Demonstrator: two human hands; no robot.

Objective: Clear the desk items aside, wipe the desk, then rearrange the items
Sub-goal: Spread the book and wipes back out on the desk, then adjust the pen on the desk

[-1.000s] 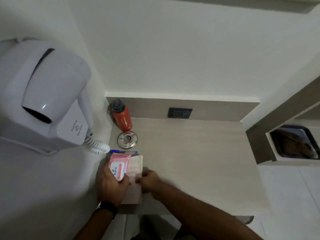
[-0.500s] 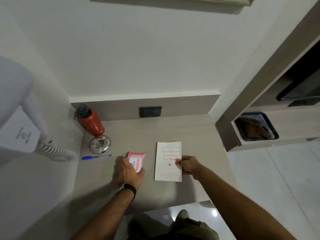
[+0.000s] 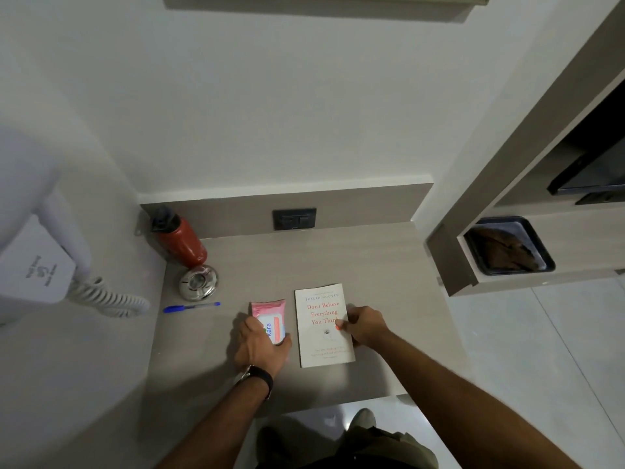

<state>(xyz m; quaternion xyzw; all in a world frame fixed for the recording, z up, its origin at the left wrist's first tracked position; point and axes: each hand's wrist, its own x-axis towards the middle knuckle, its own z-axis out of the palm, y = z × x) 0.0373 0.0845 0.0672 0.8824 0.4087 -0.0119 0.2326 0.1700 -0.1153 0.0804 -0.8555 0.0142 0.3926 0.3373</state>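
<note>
- Head view, centre frame: the left hand (image 3: 262, 346) grips the pink wipes pack (image 3: 270, 316) on the desk (image 3: 355, 262).
- Just right of it, the right hand (image 3: 363, 326) pinches the white book's (image 3: 321, 348) right edge, thumb on the cover; the book lies flat.
- Left of centre: red bottle (image 3: 184, 243), metal ashtray (image 3: 198, 282), blue pen (image 3: 191, 307).

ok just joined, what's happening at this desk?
A person is handling two things on the grey wood-grain desk. The left hand grips a pink pack of wet wipes. The right hand holds the right edge of a white paperback book lying flat beside it. A red bottle with a dark cap, a round metal ashtray and a blue pen sit along the desk's left side, untouched.
</note>
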